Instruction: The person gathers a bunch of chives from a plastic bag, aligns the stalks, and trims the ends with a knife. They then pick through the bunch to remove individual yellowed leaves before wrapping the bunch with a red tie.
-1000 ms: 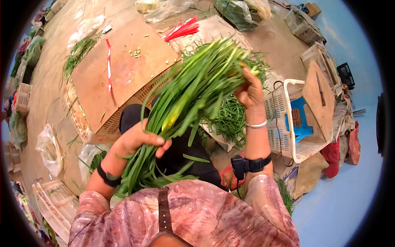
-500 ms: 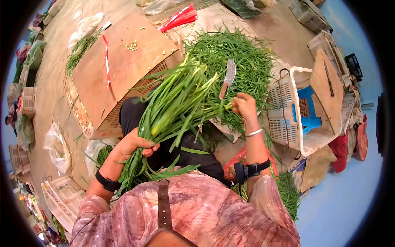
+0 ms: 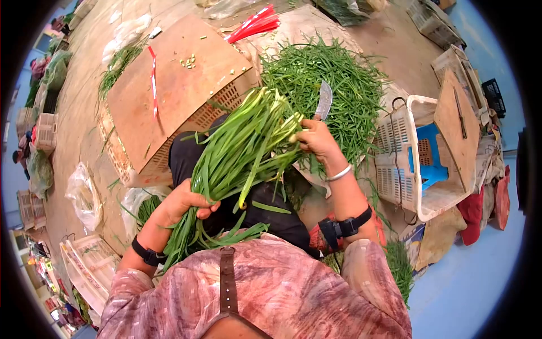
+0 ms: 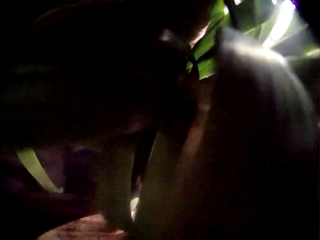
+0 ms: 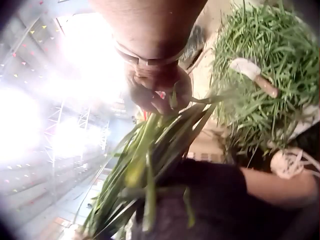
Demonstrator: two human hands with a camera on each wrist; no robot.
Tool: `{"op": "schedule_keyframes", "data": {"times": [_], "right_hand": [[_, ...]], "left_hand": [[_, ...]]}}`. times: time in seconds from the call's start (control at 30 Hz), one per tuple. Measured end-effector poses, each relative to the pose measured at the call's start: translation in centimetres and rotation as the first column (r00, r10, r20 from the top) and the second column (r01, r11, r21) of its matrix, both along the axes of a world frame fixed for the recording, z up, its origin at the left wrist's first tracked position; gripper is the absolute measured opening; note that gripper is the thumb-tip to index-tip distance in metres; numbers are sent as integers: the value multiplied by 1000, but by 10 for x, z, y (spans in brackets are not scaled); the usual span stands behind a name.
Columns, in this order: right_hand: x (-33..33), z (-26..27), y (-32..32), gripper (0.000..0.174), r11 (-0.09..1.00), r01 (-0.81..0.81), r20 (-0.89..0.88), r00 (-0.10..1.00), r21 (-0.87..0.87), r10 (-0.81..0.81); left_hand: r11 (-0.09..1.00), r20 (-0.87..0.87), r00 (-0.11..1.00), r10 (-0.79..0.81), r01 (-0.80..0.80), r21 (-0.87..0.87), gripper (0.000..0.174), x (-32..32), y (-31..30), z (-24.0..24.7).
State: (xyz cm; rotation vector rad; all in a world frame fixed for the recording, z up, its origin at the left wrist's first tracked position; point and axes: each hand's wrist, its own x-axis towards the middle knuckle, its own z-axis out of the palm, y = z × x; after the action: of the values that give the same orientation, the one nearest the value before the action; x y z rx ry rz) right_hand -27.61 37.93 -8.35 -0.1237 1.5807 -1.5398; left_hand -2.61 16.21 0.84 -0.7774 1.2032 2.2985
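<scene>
While the left hand (image 3: pixel 186 202) grips the green bunch (image 3: pixel 240 144) low down, mid-frame, apparently to keep it together, the right hand (image 3: pixel 319 141) pinches at its pale stem ends (image 3: pixel 289 121); the knife (image 3: pixel 324 100) lies on the heap of greens (image 3: pixel 353 79), upper right of the frame, seemingly placed within easy reach.

Leaf bunch (image 3: pixel 240 141): smooth, slight sheen. Knife (image 5: pixel 256 77): metal blade, wood-look handle. Table (image 3: pixel 189 99): matt, wood-look. Red strips (image 3: pixel 255 24): glossy plastic. Crate (image 3: pixel 390 148): plastic.
</scene>
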Motion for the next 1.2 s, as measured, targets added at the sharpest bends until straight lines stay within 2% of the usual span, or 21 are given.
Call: {"op": "schedule_keyframes", "data": {"times": [0.07, 0.13, 0.17, 0.2, 0.27, 0.33, 0.37, 0.4, 0.47, 0.53, 0.6, 0.63, 0.67, 0.7, 0.73, 0.83, 0.9, 0.93, 1.03, 1.1, 1.2], "right_hand": [[-17, -16, 13, 23, 983, -46, -483, 866, 180, 129], [-35, -21, 23, 22, 974, -153, -453, 865, 166, 213], [-46, -27, 27, 24, 957, -209, -578, 763, 203, 289], [-54, -21, 28, 24, 954, -179, -458, 845, 242, 275], [-92, -53, 48, 22, 942, 21, -817, 504, 336, 280], [-110, -42, 56, 20, 908, 285, -705, 709, 309, 18], [-112, -35, 55, 18, 900, 312, -568, 818, 303, -92], [-99, -11, 43, 18, 901, 307, -566, 820, 306, -87], [-55, 29, 9, 25, 977, 137, -208, 973, 163, -102], [-22, 29, -20, 43, 975, -56, -282, 952, 217, 118], [6, 13, -33, 54, 976, 1, -716, 680, 217, 158], [4, 4, -38, 50, 980, -34, -573, 807, 194, 142], [-2, -1, -35, 50, 981, -35, -574, 806, 193, 142], [-9, 6, -29, 45, 993, 5, -267, 963, 115, 26], [-17, 9, -22, 40, 996, 70, 82, 994, 59, -75], [-62, -34, 1, 12, 972, 204, -330, 931, 121, -154], [-90, -38, 14, 21, 791, 406, -770, 626, 457, 124], [-116, -68, 29, 33, 765, 492, -860, 485, 416, 155], [-117, -35, 31, 41, 671, 546, -833, 513, 502, 206], [-101, -8, 8, 63, 524, 393, -628, 661, 756, 411], [-71, 19, -36, 90, 891, 55, -586, 771, 450, 248]], "left_hand": [[1000, 29, 999, -19, 18, 9, 33, 1, 0, -2], [998, 33, 999, 4, -6, 58, 32, 4, 0, -5], [998, 35, 999, 5, -7, 57, 32, 4, 0, -4], [999, 32, 999, -13, 11, 43, 31, 3, -1, -4], [999, 26, 999, -30, 29, 30, 30, 3, 0, -2], [999, 70, 997, -36, 34, 36, 26, 3, 0, 0], [999, 69, 997, -30, 28, 35, 26, 2, 0, -1], [999, 59, 998, -36, 36, 4, 25, 1, 2, -1], [998, 54, 997, -52, 53, -20, 24, 0, 5, -3], [995, 68, 996, -59, 65, -80, 26, -2, 7, -2], [994, 61, 996, -64, 70, -88, 26, -3, 8, -1], [993, 49, 997, -64, 69, -97, 27, -3, 8, -1], [993, 48, 997, -63, 67, -98, 27, -3, 6, -1], [996, 53, 997, -51, 54, -66, 27, -1, 4, -1], [999, 58, 998, -39, 41, -33, 28, 1, 3, -2], [999, 51, 998, -36, 37, -29, 29, 3, 3, -3], [998, 62, 996, -57, 59, -33, 30, 2, 1, -1], [996, 75, 995, -71, 74, -40, 30, 2, 0, 0], [995, 68, 994, -81, 85, -61, 30, 4, 0, -3], [993, 65, 994, -87, 92, -79, 29, 3, 0, -3], [985, 50, 991, -124, 129, -116, 26, 0, 0, -5]]}}
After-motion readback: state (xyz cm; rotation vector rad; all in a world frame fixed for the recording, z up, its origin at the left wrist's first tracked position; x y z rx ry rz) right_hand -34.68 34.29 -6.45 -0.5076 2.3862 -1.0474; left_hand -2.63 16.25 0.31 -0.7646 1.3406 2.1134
